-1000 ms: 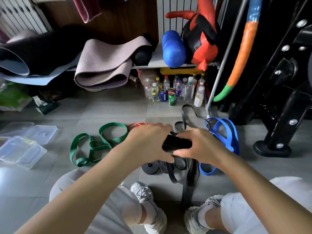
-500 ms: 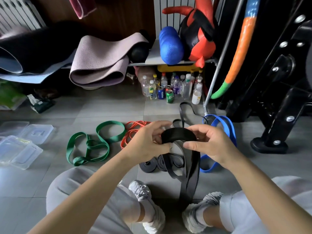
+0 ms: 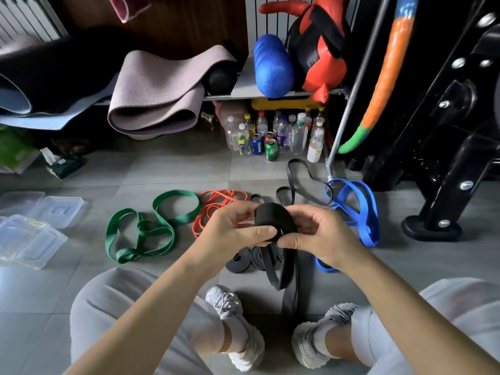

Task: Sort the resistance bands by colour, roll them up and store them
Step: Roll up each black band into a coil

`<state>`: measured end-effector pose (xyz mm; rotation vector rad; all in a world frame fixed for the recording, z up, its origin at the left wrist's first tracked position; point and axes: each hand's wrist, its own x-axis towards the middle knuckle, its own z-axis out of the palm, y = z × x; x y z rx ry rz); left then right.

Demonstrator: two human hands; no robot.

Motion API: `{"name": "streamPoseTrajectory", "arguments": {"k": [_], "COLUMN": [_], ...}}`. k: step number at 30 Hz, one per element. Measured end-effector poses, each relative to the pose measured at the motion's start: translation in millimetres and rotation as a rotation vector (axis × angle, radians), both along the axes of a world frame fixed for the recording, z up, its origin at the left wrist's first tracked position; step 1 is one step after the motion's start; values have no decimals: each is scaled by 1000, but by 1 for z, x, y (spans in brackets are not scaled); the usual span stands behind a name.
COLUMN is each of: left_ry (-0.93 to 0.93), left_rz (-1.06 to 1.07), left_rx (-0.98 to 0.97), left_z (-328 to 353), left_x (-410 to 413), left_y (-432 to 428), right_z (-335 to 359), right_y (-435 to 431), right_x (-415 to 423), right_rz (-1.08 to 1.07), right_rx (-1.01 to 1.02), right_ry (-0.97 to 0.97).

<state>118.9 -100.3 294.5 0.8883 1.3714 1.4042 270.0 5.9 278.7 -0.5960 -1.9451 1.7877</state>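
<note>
Far left on the tiled floor lie clear plastic containers (image 3: 29,239), well apart from the bands. Next comes a tangled green band (image 3: 176,192), and just beside it a heap of orange bands (image 3: 208,209), partly hidden behind the left hand (image 3: 235,228). That hand pinches a black band roll (image 3: 270,215), which is held in mid-air above the floor. The right hand (image 3: 322,234) grips the roll's other side, thumb pressed to its near edge. The roll's loose tail (image 3: 289,280) hangs down between the two shoes. Under the hands sit small rolled dark bands (image 3: 239,262). Behind lies a loose black loop (image 3: 297,161), with bottles and cans (image 3: 270,136) beyond it. A blue band (image 3: 372,212) lies to the right, near a black machine foot (image 3: 430,230).
</note>
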Motion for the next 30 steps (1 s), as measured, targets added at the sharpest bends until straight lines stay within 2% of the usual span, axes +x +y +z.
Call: {"name": "streamPoseTrajectory", "arguments": {"k": [3, 6, 8, 9, 13, 14, 15, 17, 19, 21, 24, 30], "left_ry": [-170, -319, -304, -165, 947, 1141, 1253, 1303, 1223, 1061, 631, -25], "left_rz": [0, 8, -13, -32, -231, -284, -333, -378, -356, -255, -92, 62], "left_rx": [35, 12, -32, -65, -210, -227, -228, -227, -208, -177, -99, 17], "left_z": [-3, -7, -11, -12, 2, 8, 13, 18, 19, 17, 10, -3], "left_x": [3, 9, 9, 6, -6, -5, -3, -1, -4, -7, -9, -3], "left_y": [-1, -2, -3, -4, -2, -1, -1, 1, 2, 2, -1, -5], "right_z": [-11, -18, -21, -23, -29, -29, -28, -24, -22, -19, -13, -10], "right_y": [-7, -13, -11, -10, -7, -8, -8, -10, -10, -6, 0, -7], "right_x": [-2, -2, 1, 2, 4, 3, 2, -1, -1, 3, 8, 7], "right_rz": [-6, -40, -69, -68, 15, 31, 40, 40, 8, -6, -42, -133], "right_rx": [-58, -14, 12, 25, 238, 296, 343, 395, 392, 269, 115, 11], "right_ry": [41, 75, 35, -9, -285, -336, -369, -389, -366, -286, -130, 81]}}
